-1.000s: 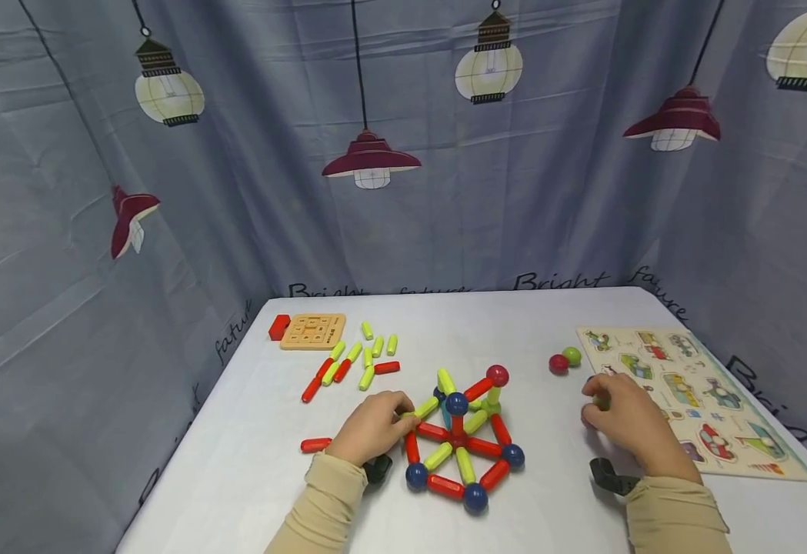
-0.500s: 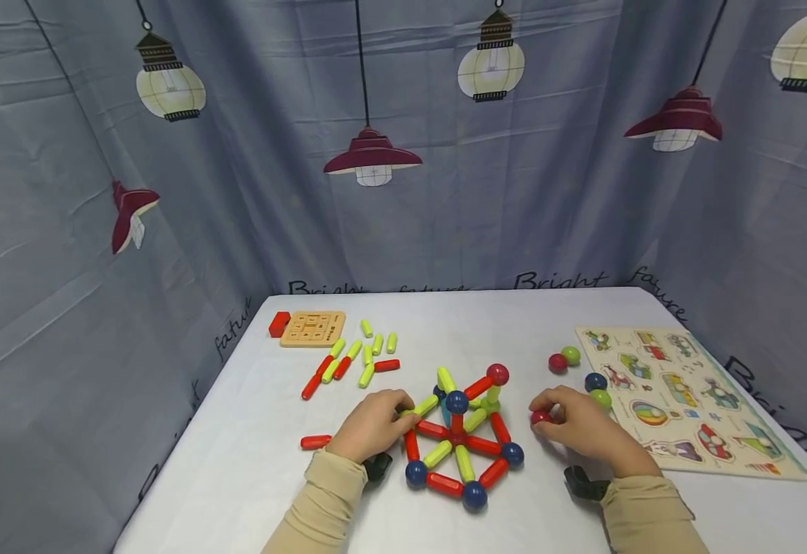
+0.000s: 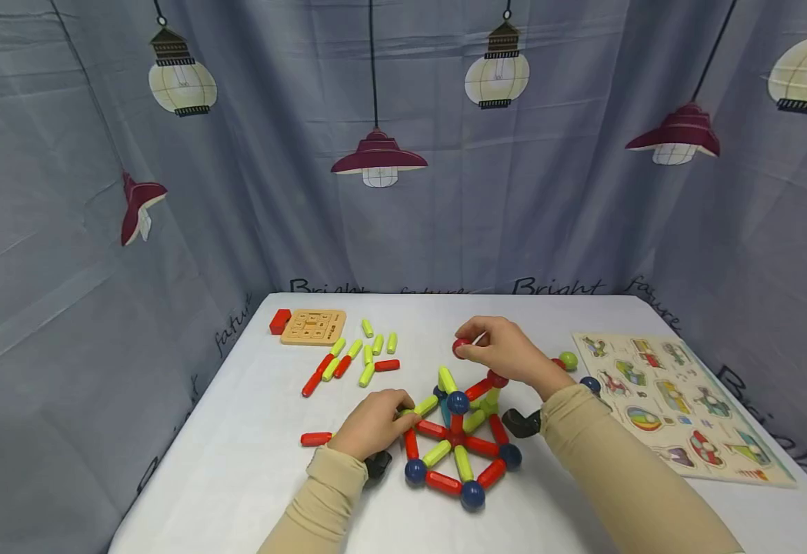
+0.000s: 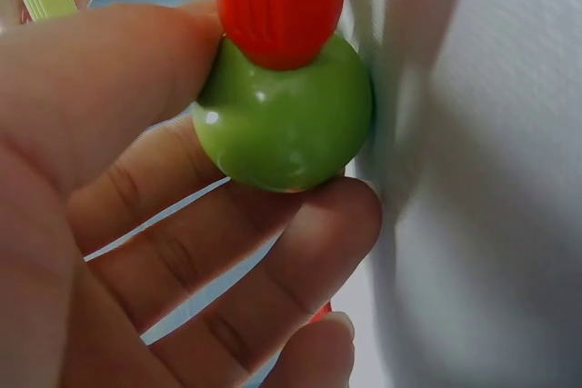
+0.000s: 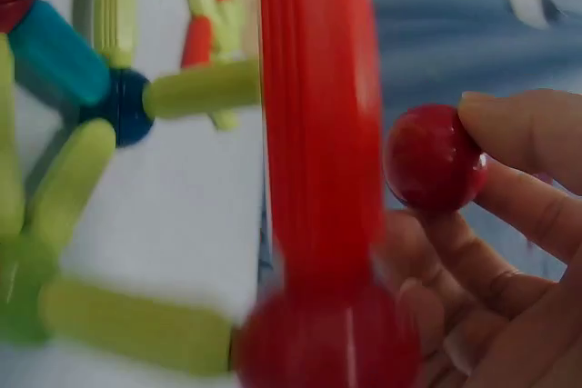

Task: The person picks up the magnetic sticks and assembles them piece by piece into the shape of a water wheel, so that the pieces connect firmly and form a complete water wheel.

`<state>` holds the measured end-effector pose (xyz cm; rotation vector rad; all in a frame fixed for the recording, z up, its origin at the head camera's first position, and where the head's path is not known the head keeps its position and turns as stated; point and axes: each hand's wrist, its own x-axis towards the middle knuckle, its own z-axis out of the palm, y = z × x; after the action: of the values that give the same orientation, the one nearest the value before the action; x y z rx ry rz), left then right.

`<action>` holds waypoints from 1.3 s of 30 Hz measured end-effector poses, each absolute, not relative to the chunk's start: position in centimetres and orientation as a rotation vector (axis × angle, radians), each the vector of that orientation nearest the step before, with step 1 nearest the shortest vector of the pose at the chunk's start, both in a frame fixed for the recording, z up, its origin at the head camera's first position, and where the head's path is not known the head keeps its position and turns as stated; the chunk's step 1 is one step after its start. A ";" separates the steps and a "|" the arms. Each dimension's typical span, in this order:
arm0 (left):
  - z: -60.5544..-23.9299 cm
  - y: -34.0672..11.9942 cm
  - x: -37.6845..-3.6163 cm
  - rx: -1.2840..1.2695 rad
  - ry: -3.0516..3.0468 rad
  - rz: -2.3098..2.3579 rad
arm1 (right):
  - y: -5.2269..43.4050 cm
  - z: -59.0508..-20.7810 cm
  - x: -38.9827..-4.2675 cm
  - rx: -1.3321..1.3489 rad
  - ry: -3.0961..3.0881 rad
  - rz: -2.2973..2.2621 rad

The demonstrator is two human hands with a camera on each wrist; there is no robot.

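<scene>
A wheel-like frame of red and yellow-green rods and balls (image 3: pixel 481 445) lies on the white table, with a few parts rising from it. At its left corner my left hand (image 3: pixel 368 425) grips a green ball (image 4: pixel 284 124) between thumb and fingers; a red rod (image 4: pixel 282 6) joins that ball. Over the frame's far side my right hand (image 3: pixel 507 352) pinches a red ball (image 5: pixel 435 158) in the air, apart from the rods. Below that hand, another red ball (image 3: pixel 497 378) tops a raised red rod (image 5: pixel 320 124). The forearm partly covers the loose balls.
Loose yellow-green and red rods (image 3: pixel 331 369) lie at the back left, near a wooden number board (image 3: pixel 314 327) and a red block (image 3: pixel 280 322). A picture puzzle board (image 3: pixel 687 408) lies right, beside a green ball (image 3: pixel 568 360) and a blue ball (image 3: pixel 590 384).
My right hand went from beside the puzzle board to the red ball near the frame, took it, and lifted it up and left over the frame. The left hand stayed in place.
</scene>
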<state>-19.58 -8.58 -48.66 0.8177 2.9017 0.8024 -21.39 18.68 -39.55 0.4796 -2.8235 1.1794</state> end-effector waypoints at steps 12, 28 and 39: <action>-48.7 -8.5 -19.5 0.811 2.918 0.770 | 14.1 -39.6 -23.4 0.536 -3.065 0.929; -48.7 -8.7 -19.5 0.796 2.926 0.778 | 13.2 -39.9 -23.5 0.507 -3.128 0.877; -47.3 -5.5 -20.9 0.691 2.795 1.050 | 13.8 -39.2 -23.4 0.546 -3.060 0.934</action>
<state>-20.93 -5.51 -47.27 0.6905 2.7948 1.0503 -23.44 13.80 -39.20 0.5459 -3.0601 0.9336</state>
